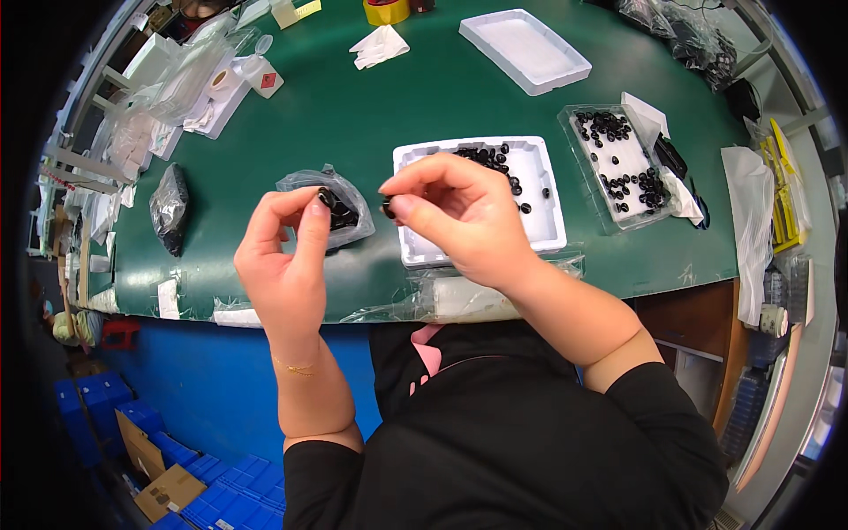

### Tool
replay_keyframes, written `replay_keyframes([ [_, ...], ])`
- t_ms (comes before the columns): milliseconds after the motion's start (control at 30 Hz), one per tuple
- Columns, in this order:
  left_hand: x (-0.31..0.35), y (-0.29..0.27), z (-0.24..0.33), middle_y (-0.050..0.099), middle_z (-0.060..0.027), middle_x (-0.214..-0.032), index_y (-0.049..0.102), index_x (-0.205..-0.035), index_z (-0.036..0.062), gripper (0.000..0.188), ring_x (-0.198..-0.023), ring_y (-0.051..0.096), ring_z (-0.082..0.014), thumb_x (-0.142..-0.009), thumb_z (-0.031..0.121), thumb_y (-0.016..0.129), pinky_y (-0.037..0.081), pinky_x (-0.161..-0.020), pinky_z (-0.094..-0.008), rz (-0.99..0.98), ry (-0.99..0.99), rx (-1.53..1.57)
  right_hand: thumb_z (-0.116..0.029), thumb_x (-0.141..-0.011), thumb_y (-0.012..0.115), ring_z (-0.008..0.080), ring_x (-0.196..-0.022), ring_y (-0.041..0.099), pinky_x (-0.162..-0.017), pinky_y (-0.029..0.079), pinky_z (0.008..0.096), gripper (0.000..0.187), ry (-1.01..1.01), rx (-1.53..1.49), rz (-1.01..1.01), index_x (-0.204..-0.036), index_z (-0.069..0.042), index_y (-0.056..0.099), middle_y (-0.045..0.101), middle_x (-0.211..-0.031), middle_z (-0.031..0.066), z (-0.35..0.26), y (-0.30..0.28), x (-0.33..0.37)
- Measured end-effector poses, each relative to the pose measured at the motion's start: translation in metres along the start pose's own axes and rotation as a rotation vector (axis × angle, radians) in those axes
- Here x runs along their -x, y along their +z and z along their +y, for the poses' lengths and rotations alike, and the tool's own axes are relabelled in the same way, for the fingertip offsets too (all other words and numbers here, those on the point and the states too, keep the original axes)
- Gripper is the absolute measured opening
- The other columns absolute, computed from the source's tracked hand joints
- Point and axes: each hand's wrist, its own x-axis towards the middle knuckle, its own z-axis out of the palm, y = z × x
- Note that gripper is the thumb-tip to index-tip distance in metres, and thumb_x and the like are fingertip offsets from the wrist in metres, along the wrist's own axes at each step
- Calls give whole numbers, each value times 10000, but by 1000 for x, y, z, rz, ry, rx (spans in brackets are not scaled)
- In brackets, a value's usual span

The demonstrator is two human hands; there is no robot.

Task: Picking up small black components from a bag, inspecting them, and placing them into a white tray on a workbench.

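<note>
Two small black parts are pinched up above the near edge of the green table, one in each hand. The right hand has its thumb and forefinger closed on a small black part, the other fingers curled loosely behind. The left hand nips another small black piece between thumb and forefinger tips, with the rest of the hand half closed. The two pieces are near each other but apart.

Taking the white tray directly behind the right hand as the landmark: it is a shallow rectangular tray with a scatter of the same black parts gathered toward its far side. Just left of it, behind the left hand, lies a clear plastic bag with more black parts inside. Further left of the tray is a darker, fuller bag. To the tray's right sits a clear plastic tray dotted with black parts. Beyond the white tray, at the far side of the table, is an empty white tray, with a crumpled white tissue and a roll of yellow tape to its left. In front of the white tray, along the table's near edge, lies a clear plastic sleeve.
</note>
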Motion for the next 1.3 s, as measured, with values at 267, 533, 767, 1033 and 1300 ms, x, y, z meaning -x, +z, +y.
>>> replay_keyframes([
  [267,-19,-24,-36,563,-3,-790,641,-832,99,117,-743,515,-156,-722,64,660,366,-718,-325,160,123,-1038,-77,-806,591,173,-767,623,-710,491,271,122,-151,535,-118,-895,-28,659,641,-922,97,71,8,-34],
  [533,-27,50,-63,559,-8,-839,649,-752,97,78,-822,507,-223,-681,70,666,373,-721,-350,-202,468,-844,-88,-741,623,258,-757,566,-691,460,353,98,22,1178,-58,-823,-44,655,601,-773,93,45,-82,-23],
  [767,-25,85,-102,553,-23,-815,641,-730,80,39,-800,507,-235,-693,75,631,380,-681,-358,-378,484,-917,-78,-700,650,276,-765,558,-701,454,373,90,96,1261,-148,-779,-37,636,593,-733,92,55,-90,-8],
  [1033,-16,70,-68,603,-54,-768,636,-820,68,106,-746,554,-211,-717,44,623,416,-670,-320,-390,242,-629,-46,-753,638,146,-716,593,-639,472,284,85,296,726,-12,-816,3,612,630,-783,76,23,-73,-1],
  [1300,14,45,-2,630,-80,-847,610,-892,-22,111,-734,574,-109,-781,-27,615,440,-654,-220,-280,-202,375,-11,-817,575,128,-707,594,-638,496,258,70,268,-30,-8,-867,26,608,623,-798,90,-34,-46,21],
])
